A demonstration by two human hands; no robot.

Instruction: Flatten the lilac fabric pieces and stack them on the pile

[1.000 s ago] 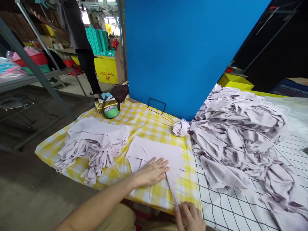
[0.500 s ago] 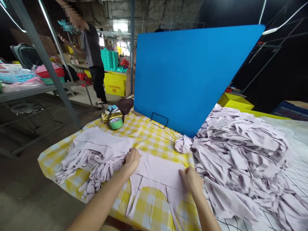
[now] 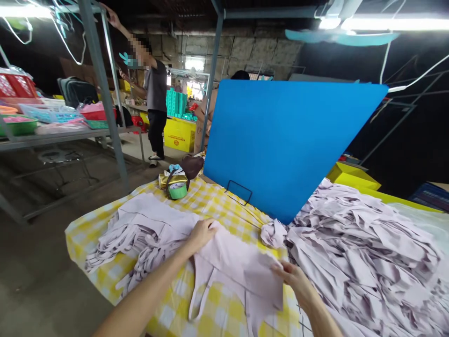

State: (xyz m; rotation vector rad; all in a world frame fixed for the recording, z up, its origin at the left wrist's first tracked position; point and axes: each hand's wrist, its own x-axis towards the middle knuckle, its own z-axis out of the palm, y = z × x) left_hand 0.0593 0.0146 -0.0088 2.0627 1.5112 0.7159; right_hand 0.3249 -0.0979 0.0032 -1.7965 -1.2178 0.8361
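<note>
A pale lilac cloth piece with dangling straps is lifted a little off the yellow checked tablecloth. My left hand grips its upper left corner, fingers closed on the fabric. My right hand pinches its right edge, where the fabric folds over. Just left of the piece lies a flat stack of the same lilac pieces, their straps trailing toward the table's front edge.
A big loose heap of lilac cloth covers the right side. A blue board stands upright behind on a wire stand. A green tape roll and gold packet sit at the far corner. A person stands by shelving at back left.
My left hand went from lying flat on the piece to gripping its upper left corner, and my right hand left the strap for the right edge. The piece is now raised and shifted left.
</note>
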